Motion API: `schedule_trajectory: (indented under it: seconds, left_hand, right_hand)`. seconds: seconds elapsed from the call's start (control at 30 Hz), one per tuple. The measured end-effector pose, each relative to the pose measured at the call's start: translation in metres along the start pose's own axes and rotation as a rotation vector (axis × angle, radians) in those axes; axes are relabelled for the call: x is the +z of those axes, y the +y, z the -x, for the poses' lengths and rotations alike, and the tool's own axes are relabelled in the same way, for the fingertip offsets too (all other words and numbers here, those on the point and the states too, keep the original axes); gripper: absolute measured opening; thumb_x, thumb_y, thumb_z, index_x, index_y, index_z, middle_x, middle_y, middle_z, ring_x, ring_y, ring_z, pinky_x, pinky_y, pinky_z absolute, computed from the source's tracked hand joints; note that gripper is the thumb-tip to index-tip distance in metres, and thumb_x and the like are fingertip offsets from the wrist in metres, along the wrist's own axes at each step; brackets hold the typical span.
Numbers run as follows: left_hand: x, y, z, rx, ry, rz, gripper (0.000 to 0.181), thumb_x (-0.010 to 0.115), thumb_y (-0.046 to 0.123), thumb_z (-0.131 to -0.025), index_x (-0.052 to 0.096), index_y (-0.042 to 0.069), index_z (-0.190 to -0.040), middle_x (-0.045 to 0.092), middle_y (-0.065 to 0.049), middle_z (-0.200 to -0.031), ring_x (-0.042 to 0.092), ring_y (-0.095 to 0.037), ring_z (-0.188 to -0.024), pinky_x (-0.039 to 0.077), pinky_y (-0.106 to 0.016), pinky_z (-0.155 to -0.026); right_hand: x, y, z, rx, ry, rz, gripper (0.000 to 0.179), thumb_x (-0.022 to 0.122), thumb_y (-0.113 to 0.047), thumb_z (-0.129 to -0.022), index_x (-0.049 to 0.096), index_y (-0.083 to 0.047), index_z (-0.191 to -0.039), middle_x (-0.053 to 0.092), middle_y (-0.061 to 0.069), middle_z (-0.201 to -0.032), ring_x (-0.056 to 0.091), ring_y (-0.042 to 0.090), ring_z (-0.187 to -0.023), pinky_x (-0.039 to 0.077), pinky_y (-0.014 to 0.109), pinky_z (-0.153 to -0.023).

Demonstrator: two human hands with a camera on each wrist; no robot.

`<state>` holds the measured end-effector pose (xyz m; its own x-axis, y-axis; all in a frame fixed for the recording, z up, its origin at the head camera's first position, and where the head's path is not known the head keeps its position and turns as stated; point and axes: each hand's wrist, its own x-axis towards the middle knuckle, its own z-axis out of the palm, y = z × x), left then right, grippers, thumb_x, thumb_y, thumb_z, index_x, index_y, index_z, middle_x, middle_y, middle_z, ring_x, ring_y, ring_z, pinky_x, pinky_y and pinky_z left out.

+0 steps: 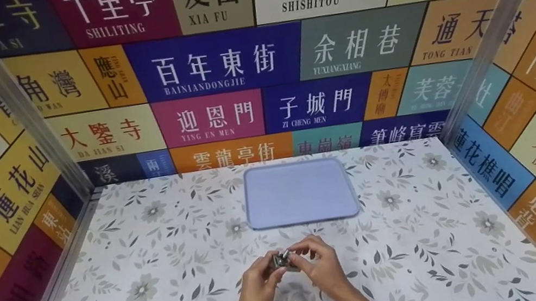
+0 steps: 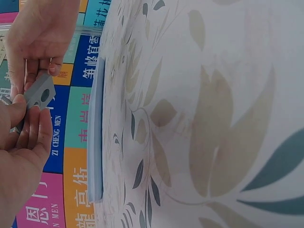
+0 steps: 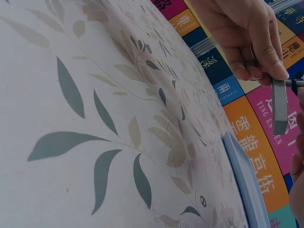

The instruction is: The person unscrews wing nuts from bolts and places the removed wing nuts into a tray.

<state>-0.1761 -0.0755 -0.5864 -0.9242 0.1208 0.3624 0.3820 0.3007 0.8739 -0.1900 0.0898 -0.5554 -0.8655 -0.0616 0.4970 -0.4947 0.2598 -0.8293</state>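
Note:
Both hands meet over the near part of the table, around a small grey metal block point(image 2: 42, 92) with round holes in its face. My left hand point(image 1: 258, 283) pinches the block between thumb and curled fingers. In the right wrist view the grey block point(image 3: 280, 108) appears edge-on, with a thin metal rod point(image 3: 290, 83) and a small black part point(image 3: 295, 87) beside it. My right hand point(image 1: 324, 264) pinches at the rod side, its fingertips close to the left hand's. Fingers partly hide how the pieces join.
A light blue-lavender tray point(image 1: 300, 193) lies flat beyond the hands. The table point(image 1: 165, 257) has a white leaf-and-flower cover. Panels with coloured place-name signs point(image 1: 217, 63) stand at the back and both sides, with clear corner strips.

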Motion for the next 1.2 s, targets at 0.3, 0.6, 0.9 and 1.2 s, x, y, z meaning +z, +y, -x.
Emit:
schedule_trajectory:
  seconds: [0.3,0.6,0.9,1.2]
  left_hand:
    - [-0.0015,0.0006,0.0021,-0.034,-0.022,0.012,0.035,0.067,0.013,-0.094,0.064,-0.004,-0.125,0.065,-0.008,-0.092,0.057,0.001,-0.073,0.055,-0.019,-0.065]
    - [-0.0014,0.0024,0.0017,-0.049,-0.014,0.008,0.033,0.068,0.012,-0.094,0.065,-0.001,-0.123,0.064,-0.007,-0.088,0.057,0.000,-0.072,0.056,-0.019,-0.065]
    - [-0.0022,0.0015,0.0014,-0.051,-0.006,0.014,0.030,0.068,0.011,-0.093,0.067,0.003,-0.122,0.063,-0.006,-0.087,0.057,0.000,-0.072,0.055,-0.018,-0.064]
    - [-0.0046,0.0020,-0.0001,-0.051,-0.013,-0.021,0.032,0.068,0.015,-0.094,0.066,0.001,-0.123,0.063,-0.005,-0.086,0.056,0.001,-0.071,0.055,-0.018,-0.064]
  right_hand:
    - [0.0023,-0.0032,-0.0005,0.111,0.038,-0.022,0.009,0.078,0.003,-0.081,0.074,-0.004,-0.085,0.065,0.015,-0.081,0.053,0.025,-0.075,0.044,0.035,-0.066]
    - [0.0026,-0.0050,-0.0012,0.082,0.025,-0.007,0.010,0.076,0.006,-0.081,0.077,-0.002,-0.088,0.068,0.011,-0.080,0.059,0.029,-0.079,0.045,0.022,-0.067]
    - [0.0006,-0.0070,-0.0001,-0.075,-0.028,-0.018,0.024,0.068,0.020,-0.075,0.074,0.007,-0.093,0.067,0.019,-0.082,0.058,0.034,-0.076,0.048,0.028,-0.063]
    - [-0.0002,-0.0095,0.0001,-0.135,-0.067,-0.050,0.021,0.073,0.014,-0.076,0.073,0.008,-0.096,0.067,0.020,-0.084,0.058,0.032,-0.076,0.047,0.036,-0.061]
